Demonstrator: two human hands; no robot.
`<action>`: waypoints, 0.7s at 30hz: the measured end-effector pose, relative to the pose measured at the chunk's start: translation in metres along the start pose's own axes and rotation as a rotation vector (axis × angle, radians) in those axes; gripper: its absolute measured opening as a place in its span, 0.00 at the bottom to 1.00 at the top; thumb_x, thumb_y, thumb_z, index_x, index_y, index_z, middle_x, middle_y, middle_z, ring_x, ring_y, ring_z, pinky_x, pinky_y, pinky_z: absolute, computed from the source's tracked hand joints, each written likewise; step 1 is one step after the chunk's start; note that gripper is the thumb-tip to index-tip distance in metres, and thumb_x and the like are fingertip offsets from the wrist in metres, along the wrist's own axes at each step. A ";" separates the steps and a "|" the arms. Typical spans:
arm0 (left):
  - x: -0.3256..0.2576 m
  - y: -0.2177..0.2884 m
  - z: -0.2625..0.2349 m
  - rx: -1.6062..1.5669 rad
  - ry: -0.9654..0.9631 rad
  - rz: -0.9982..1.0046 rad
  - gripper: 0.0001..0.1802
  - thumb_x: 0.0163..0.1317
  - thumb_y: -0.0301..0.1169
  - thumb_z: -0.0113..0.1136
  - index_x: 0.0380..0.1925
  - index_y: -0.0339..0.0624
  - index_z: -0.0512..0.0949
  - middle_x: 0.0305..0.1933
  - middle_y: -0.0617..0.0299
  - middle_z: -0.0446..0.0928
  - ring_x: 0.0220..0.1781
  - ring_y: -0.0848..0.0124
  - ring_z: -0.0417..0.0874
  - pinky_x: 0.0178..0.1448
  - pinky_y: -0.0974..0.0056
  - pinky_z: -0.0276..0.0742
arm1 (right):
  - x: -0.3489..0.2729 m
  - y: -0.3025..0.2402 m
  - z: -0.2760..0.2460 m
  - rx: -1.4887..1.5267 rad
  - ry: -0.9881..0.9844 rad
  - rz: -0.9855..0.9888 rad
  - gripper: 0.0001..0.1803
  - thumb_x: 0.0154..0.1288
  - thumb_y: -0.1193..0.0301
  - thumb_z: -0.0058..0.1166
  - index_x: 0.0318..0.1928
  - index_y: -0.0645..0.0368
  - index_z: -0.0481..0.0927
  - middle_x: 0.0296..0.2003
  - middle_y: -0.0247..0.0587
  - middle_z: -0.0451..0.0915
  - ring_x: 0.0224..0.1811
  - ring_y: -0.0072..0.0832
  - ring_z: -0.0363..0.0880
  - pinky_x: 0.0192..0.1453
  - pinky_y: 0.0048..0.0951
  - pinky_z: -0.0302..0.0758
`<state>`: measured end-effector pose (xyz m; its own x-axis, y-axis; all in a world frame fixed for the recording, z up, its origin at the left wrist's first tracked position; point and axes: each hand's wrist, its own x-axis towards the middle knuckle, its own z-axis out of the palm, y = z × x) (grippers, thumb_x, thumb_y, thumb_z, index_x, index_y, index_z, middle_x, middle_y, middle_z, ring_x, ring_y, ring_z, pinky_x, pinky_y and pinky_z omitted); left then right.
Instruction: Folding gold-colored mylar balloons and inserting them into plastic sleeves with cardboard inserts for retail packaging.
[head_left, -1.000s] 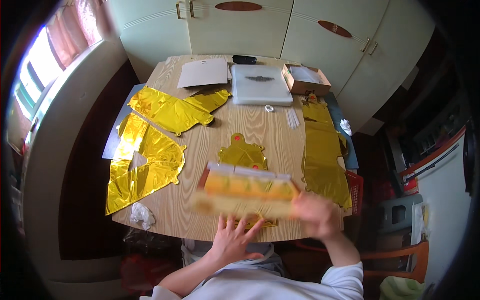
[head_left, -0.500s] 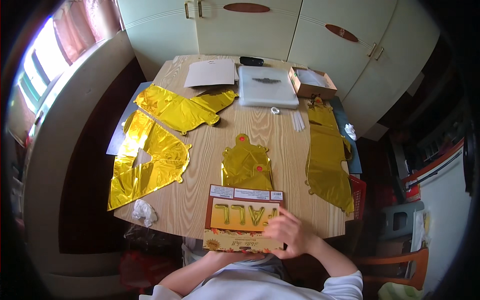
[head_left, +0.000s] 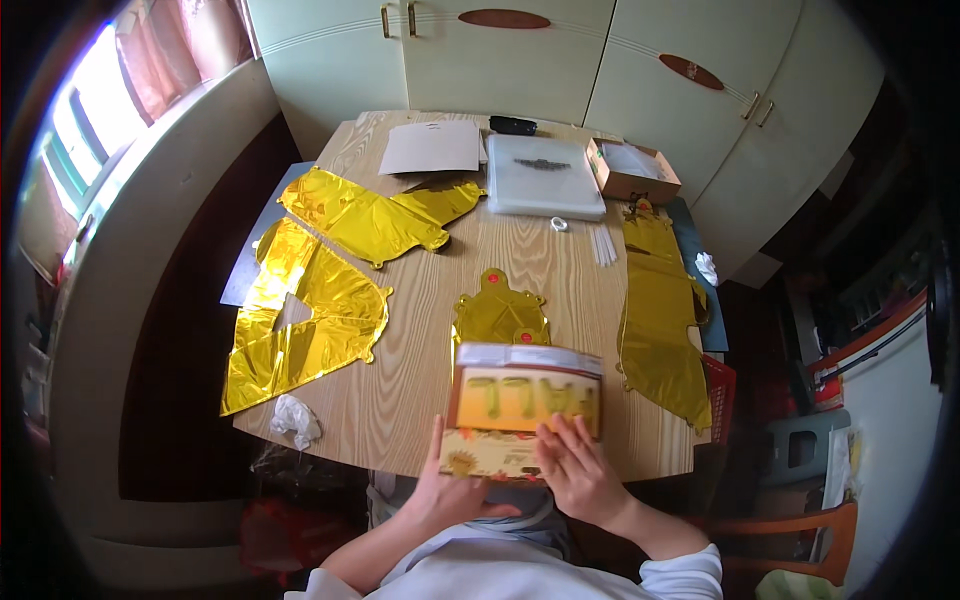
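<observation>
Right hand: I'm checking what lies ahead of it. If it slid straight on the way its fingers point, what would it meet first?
The right hand lies on the flat packet, fingers pointing away. Beyond the packet's far edge, probably the small gold foil balloon.

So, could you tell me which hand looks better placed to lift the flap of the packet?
Probably the right hand: its fingers lie flat on the packet face, nearer the flap, while the left hand grips the near edge.

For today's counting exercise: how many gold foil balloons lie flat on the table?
4: one at the far left, one at the near left, one in the middle, one along the right edge. More may hide inside the packet.
</observation>
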<state>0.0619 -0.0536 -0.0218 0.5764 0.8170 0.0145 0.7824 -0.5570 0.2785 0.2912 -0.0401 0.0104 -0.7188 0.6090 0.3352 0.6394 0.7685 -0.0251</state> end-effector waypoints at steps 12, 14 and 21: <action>-0.052 -0.021 -0.046 -0.309 0.544 -0.284 0.28 0.58 0.21 0.54 0.62 0.36 0.70 0.69 0.44 0.64 0.74 0.41 0.59 0.74 0.42 0.55 | -0.039 -0.054 0.026 0.114 -0.145 -0.174 0.20 0.69 0.65 0.44 0.58 0.50 0.78 0.60 0.34 0.77 0.69 0.36 0.68 0.75 0.54 0.51; -0.040 -0.006 -0.044 -0.298 0.371 -0.166 0.28 0.58 0.25 0.57 0.61 0.39 0.71 0.69 0.46 0.64 0.74 0.44 0.59 0.74 0.40 0.54 | -0.037 -0.051 0.033 0.134 -0.147 -0.148 0.21 0.68 0.64 0.45 0.59 0.51 0.78 0.60 0.34 0.76 0.67 0.35 0.69 0.73 0.55 0.55; -0.013 -0.007 -0.003 -0.113 0.142 0.012 0.24 0.63 0.40 0.58 0.60 0.53 0.74 0.67 0.57 0.69 0.72 0.48 0.62 0.72 0.38 0.54 | -0.015 -0.031 0.016 0.280 -0.195 -0.088 0.25 0.60 0.64 0.55 0.59 0.55 0.77 0.58 0.41 0.78 0.64 0.34 0.73 0.67 0.54 0.65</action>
<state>0.0481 -0.0599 -0.0211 0.5402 0.8278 0.1517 0.7397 -0.5530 0.3835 0.2776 -0.0699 -0.0091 -0.8235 0.5437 0.1622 0.4927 0.8270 -0.2707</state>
